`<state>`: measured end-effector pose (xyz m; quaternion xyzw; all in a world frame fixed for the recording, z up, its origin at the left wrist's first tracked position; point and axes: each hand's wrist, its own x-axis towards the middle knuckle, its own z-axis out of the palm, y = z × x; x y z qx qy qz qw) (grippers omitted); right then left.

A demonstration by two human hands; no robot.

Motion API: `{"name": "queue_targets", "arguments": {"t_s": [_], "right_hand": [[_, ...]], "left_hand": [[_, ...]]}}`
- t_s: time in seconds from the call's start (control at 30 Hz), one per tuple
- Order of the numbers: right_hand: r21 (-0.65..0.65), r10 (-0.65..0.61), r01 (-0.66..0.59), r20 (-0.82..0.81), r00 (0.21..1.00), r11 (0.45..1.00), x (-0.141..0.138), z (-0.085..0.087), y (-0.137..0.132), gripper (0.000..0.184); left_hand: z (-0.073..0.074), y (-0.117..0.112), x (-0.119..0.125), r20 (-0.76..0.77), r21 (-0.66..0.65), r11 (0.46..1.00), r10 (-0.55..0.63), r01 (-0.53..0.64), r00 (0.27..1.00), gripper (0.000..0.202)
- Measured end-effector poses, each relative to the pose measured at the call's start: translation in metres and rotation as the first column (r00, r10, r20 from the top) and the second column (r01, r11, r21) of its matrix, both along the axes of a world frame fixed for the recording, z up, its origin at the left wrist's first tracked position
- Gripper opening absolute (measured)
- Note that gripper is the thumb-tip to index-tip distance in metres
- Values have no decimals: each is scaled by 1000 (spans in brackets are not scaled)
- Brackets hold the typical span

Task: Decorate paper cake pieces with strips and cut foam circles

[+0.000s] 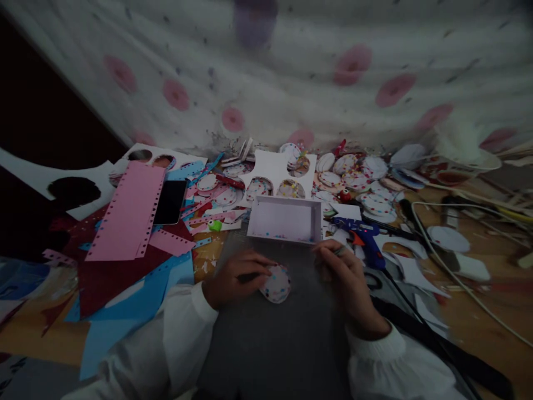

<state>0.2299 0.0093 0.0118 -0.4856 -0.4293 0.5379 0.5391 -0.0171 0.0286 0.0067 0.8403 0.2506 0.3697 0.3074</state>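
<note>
The disc is white, dotted with red and blue around its edge, against the dark grey of the mat. Whitish too are the box, flecked with blue along its near side, and the sleeves, both plain. Leftward the colours grow stronger — a pink sheet with rows of dark spots down its long edges, a deep red sheet, a bright blue sheet, a black phone, a lime-green clip. The glue gun is blue with an orange trigger; the curtain, greyish white, carries pink rounds and one purple.
</note>
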Motion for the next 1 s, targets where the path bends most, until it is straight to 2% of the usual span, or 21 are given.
{"name": "queue_targets", "arguments": {"t_s": [0.07, 0.17, 0.23, 0.3, 0.37, 0.5, 0.6, 0.7, 0.83, 1.0], "right_hand": [[98, -122, 121, 7, 992, 988, 4, 1, 3, 22], [221, -271, 238, 136, 953, 946, 7, 1, 8, 21], [265, -311, 243, 256, 915, 933, 6, -1, 11, 20], [296, -321, 220, 355, 878, 930, 6, -4, 12, 20], [339, -364, 235, 391, 845, 911, 5, -7, 11, 18], [469, -502, 320, 339, 796, 823, 2, -10, 7, 14], [581, -491, 220, 362, 793, 784, 1, -7, 6, 7], [676, -487, 72, 449, 749, 733, 0, -4, 5, 4], [674, -443, -106, 587, 678, 731, -4, -6, 5, 3], [640, -469, -205, 711, 525, 741, -17, -15, 4, 7]], "left_hand": [[1, -3, -1, -7, -11, 998, 56, -56, 998, 14], [0, -5, -3, -42, 31, 977, 210, -209, 977, 26], [-1, -4, -4, -87, 55, 952, 305, -301, 948, 40], [-2, -2, -5, -132, 61, 940, 341, -336, 931, 48], [-3, -1, -7, -144, 60, 939, 343, -338, 928, 43], [-6, -1, -8, -101, 50, 944, 329, -325, 939, 27], [-7, -1, -7, -76, 71, 939, 340, -335, 937, 25], [-7, 0, -5, -41, 101, 933, 350, -344, 936, 24], [-7, 0, -3, -24, 142, 940, 318, -311, 948, 23], [-7, -2, -1, -107, 159, 954, 273, -254, 956, 27]]}}
